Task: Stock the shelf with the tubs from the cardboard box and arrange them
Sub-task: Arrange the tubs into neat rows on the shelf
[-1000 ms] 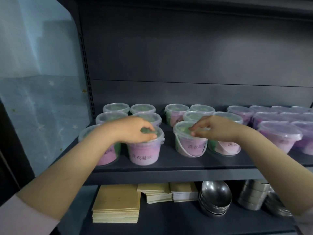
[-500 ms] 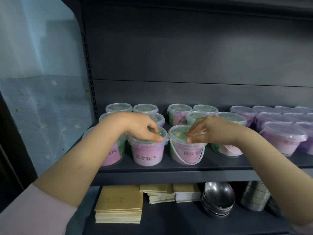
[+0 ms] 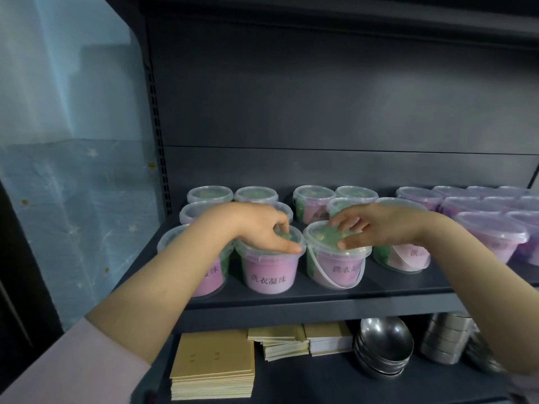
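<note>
Tubs [image 3: 210, 195] crowd the mid-frame shelf [image 3: 291, 297]. The left hand [image 3: 262, 231] clasps the pink tub [image 3: 269, 272] and the right hand [image 3: 379, 228] the handled tub [image 3: 335, 266], by their lids. The two stand nearly touching, just behind the front edge.

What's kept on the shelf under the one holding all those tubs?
Stacks of tan paper pads at left, nested steel bowls in the middle, stacked round metal tins beside them. The right forearm covers whatever lies farther right.
</note>
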